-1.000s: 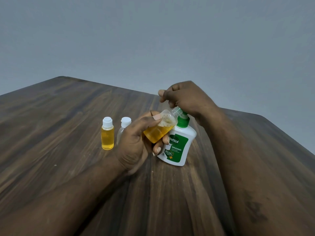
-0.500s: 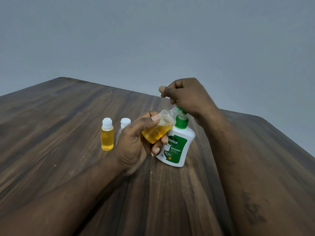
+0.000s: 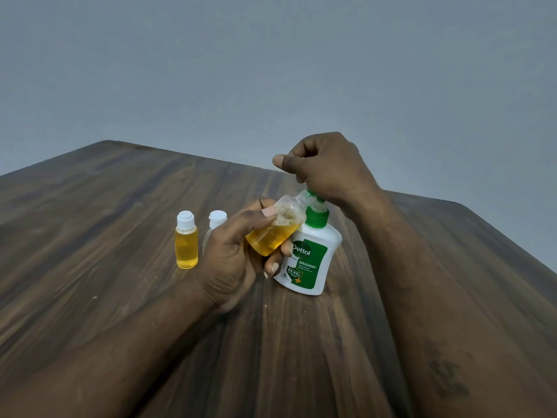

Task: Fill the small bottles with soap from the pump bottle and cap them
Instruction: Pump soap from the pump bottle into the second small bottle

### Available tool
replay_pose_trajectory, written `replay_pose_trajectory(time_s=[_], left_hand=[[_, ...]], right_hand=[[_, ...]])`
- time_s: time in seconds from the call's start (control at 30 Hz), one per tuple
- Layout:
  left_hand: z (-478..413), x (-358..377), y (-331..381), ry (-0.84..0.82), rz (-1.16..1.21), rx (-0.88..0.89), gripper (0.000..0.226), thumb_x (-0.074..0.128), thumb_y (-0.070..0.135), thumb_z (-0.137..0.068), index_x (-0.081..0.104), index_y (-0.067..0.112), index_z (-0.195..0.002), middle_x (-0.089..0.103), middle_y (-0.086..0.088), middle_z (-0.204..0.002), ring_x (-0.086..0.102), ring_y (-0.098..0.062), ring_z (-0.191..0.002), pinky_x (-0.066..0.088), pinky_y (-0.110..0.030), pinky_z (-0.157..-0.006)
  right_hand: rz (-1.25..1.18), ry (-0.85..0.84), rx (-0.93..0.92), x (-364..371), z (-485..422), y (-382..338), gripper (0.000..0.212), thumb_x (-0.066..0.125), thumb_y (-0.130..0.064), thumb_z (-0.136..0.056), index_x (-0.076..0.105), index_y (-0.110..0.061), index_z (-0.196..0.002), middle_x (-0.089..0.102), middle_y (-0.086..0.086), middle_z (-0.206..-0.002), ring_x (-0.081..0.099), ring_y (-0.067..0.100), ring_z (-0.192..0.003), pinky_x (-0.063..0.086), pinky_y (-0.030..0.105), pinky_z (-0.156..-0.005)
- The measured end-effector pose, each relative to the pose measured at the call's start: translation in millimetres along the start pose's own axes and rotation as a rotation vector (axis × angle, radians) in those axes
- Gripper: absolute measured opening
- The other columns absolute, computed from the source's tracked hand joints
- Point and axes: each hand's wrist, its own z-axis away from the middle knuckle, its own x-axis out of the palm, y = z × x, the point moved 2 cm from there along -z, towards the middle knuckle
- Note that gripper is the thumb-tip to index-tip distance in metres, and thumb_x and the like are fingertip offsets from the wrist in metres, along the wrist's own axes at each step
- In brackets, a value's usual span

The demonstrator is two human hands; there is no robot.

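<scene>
Left hand [image 3: 232, 260] grips tilted bottle [image 3: 289, 214], mouth at pump [image 3: 316, 220]; right hand [image 3: 325, 167], fisted, presses pump. Risk: mouth slips off or bottle overfills, spilling soap [image 3: 268, 241] onto desk [image 3: 120, 297].

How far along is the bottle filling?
Done: one small bottle stands capped, full of yellow soap. In hand: left hand holds an uncapped bottle tilted to the nozzle, partly full; right hand is on the pump bottle. Left: top up and cap it; the capped bottle behind looks clear, likely unfilled.
</scene>
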Motion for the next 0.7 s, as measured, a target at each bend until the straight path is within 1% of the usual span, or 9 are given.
replay_pose_trajectory(time_s=[0.07,0.17,0.23,0.27,0.33,0.4,0.5,0.63,0.7], left_hand=[[0,0,0,0.003,0.012,-0.007,0.036,0.053,0.028,-0.090,0.070,0.002,-0.106,0.059,-0.021,-0.074,0.046,-0.021,-0.049,0.042,-0.026,-0.043],[1,-1,1,0.005,0.012,0.006,0.035,0.054,0.029,-0.090,0.072,0.003,-0.105,0.059,-0.022,-0.074,0.045,-0.022,-0.050,0.041,-0.026,-0.043],[1,-2,0,0.027,-0.006,0.007,0.034,0.056,0.029,-0.089,0.072,0.004,-0.105,0.060,-0.021,-0.073,0.044,-0.024,-0.051,0.040,-0.027,-0.043],[1,-2,-1,0.036,-0.011,0.003,0.036,0.056,0.030,-0.088,0.072,0.003,-0.107,0.060,-0.021,-0.072,0.044,-0.025,-0.053,0.040,-0.027,-0.043],[2,-2,-2,0.047,-0.016,-0.004,0.040,0.057,0.030,-0.087,0.069,0.001,-0.112,0.060,-0.021,-0.072,0.043,-0.025,-0.056,0.040,-0.026,-0.043],[2,-1,-2,0.051,-0.020,-0.002,0.038,0.057,0.030,-0.087,0.070,0.002,-0.110,0.060,-0.021,-0.071,0.043,-0.026,-0.055,0.040,-0.026,-0.043],[2,-1,-1,0.019,-0.022,0.009,0.031,0.055,0.029,-0.089,0.072,0.006,-0.103,0.060,-0.020,-0.072,0.043,-0.024,-0.053,0.039,-0.027,-0.043],[1,0,3,-0.005,-0.027,0.032,0.041,0.054,0.028,-0.091,0.063,-0.002,-0.116,0.060,-0.019,-0.075,0.044,-0.022,-0.052,0.040,-0.026,-0.043],[0,-1,4,0.009,-0.030,0.040,0.042,0.054,0.028,-0.090,0.065,-0.002,-0.118,0.060,-0.020,-0.075,0.044,-0.022,-0.051,0.041,-0.026,-0.043]], right_hand=[[-0.010,0.011,-0.001,0,0,-1,0.029,0.079,-0.043,-0.089,0.073,-0.015,-0.083,0.067,-0.008,-0.072,0.060,0.003,-0.067,0.041,0.020,-0.058],[-0.027,-0.090,0.069,4,-2,3,0.028,0.079,-0.040,-0.089,0.073,-0.014,-0.085,0.069,-0.005,-0.075,0.063,0.009,-0.072,0.045,0.026,-0.064],[0.000,-0.182,0.111,9,-2,6,0.028,0.080,-0.037,-0.089,0.073,-0.010,-0.088,0.071,0.002,-0.082,0.062,0.014,-0.075,0.053,0.038,-0.071],[0.014,-0.214,0.128,11,-3,8,0.030,0.080,-0.036,-0.089,0.073,-0.006,-0.089,0.072,0.006,-0.086,0.062,0.017,-0.077,0.055,0.045,-0.079],[0.024,-0.244,0.146,12,-2,9,0.033,0.081,-0.035,-0.088,0.073,-0.003,-0.091,0.073,0.009,-0.090,0.062,0.020,-0.080,0.056,0.048,-0.088],[0.015,-0.244,0.148,12,-2,9,0.031,0.081,-0.036,-0.087,0.073,-0.006,-0.087,0.072,0.006,-0.086,0.061,0.019,-0.079,0.055,0.045,-0.085],[0.006,-0.213,0.143,10,0,7,0.027,0.078,-0.036,-0.090,0.074,-0.010,-0.086,0.070,0.001,-0.083,0.061,0.016,-0.078,0.051,0.036,-0.076],[0.018,-0.068,0.048,-1,-1,-1,0.020,0.075,-0.033,-0.094,0.077,-0.013,-0.090,0.068,-0.007,-0.075,0.060,0.006,-0.068,0.044,0.022,-0.063],[0.011,-0.043,0.027,-1,0,-3,0.019,0.075,-0.033,-0.094,0.076,-0.015,-0.089,0.067,-0.009,-0.074,0.060,0.004,-0.067,0.042,0.019,-0.060]])
